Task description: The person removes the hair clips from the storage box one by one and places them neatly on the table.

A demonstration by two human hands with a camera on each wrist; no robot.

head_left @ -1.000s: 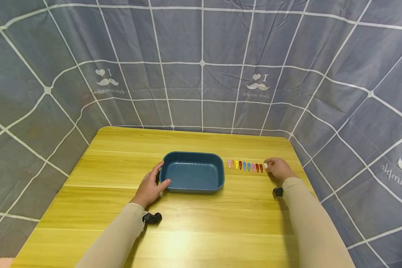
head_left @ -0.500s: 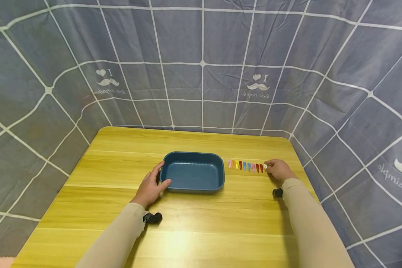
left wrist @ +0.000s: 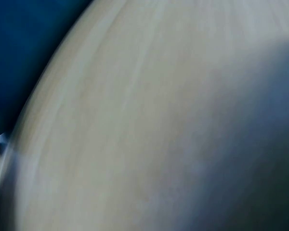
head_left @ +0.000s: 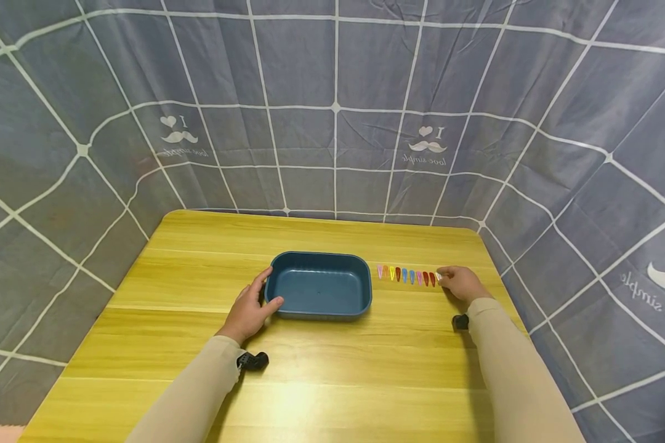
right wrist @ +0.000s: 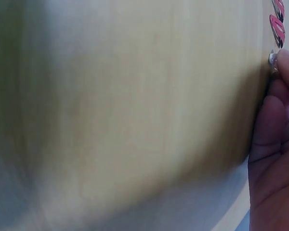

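A dark blue plastic basin (head_left: 321, 315) stands on the wooden table. My left hand (head_left: 248, 312) rests at its left end, fingers extended along the left rim and thumb over the front corner. The left wrist view catches only the basin's side (left wrist: 26, 45) and blurred wood. Right of the basin lies a row of snap hair clips (head_left: 404, 274) in pink, orange, yellow, red and blue. At the row's right end my right hand (head_left: 462, 283) pinches a white hair clip (right wrist: 272, 58) between thumb and fingertip, close beside a red clip (right wrist: 277, 30). The fingers partly hide the white one.
The yellow wooden tabletop (head_left: 321, 375) reaches back to a grey curtain (head_left: 310, 135) with white grid lines, which hangs around its back and sides. Each sleeved wrist carries a small black camera, one on the left (head_left: 253, 360) and one on the right (head_left: 460, 322).
My right hand has shifted slightly left and toward me, drawing the white hair clip nearer to the last red clip. The left hand and basin have stayed put.
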